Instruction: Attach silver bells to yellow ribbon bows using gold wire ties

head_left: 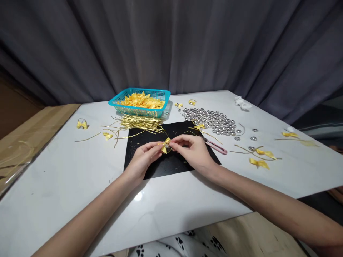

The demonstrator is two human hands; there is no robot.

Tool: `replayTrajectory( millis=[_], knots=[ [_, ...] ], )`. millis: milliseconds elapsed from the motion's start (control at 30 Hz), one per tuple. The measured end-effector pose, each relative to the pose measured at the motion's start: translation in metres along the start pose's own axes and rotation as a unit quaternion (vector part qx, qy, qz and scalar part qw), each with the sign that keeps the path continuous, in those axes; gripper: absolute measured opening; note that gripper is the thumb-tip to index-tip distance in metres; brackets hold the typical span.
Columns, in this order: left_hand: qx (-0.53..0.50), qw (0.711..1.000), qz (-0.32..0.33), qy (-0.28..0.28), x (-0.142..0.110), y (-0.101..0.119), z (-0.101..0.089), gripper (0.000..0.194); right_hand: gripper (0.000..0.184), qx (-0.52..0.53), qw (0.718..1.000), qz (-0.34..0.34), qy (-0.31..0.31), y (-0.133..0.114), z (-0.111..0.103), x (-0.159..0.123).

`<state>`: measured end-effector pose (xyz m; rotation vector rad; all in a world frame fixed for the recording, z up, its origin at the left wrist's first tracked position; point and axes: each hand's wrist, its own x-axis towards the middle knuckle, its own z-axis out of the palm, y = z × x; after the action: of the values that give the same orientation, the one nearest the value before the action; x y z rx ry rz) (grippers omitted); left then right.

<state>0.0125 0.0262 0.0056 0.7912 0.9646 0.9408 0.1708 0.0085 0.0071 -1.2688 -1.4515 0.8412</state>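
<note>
Over a black mat (171, 167) on the white table (80, 185), both my hands meet on one small yellow ribbon bow (166, 145). My left hand (142, 159) pinches the bow from the left with thumb and fingers closed. From the right, my right hand (190, 149) pinches the same bow, fingers curled. A thin gold wire runs through the bow. Something small and silver seems to sit at the bow's centre, too small to be sure.
A teal basket (139, 97) of yellow bows stands behind, with a heap of gold wires (139, 123) before it. A pile of silver beads (210, 119) lies right of the mat, pink-handled cutters (217, 147) beside it. Loose bows (259, 163) are scattered around. A grey curtain hangs behind.
</note>
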Motion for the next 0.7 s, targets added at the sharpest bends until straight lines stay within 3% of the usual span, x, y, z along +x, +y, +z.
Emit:
replayTrajectory(
  millis=[133, 433, 700],
  knots=[
    [-0.020, 1.000, -0.008, 0.009, -0.001, 0.000, 0.001, 0.011, 0.008, -0.033, 0.999, -0.024, -0.008, 0.002, 0.003, -0.005],
    [-0.031, 0.999, 0.014, -0.002, -0.005, 0.000, 0.003, 0.011, 0.012, -0.135, 0.972, -0.194, 0.017, 0.004, 0.009, -0.017],
    [-0.013, 1.000, -0.007, 0.013, -0.004, -0.002, 0.001, 0.013, 0.008, -0.101, 0.985, -0.142, -0.018, 0.009, 0.013, -0.017]
  ],
)
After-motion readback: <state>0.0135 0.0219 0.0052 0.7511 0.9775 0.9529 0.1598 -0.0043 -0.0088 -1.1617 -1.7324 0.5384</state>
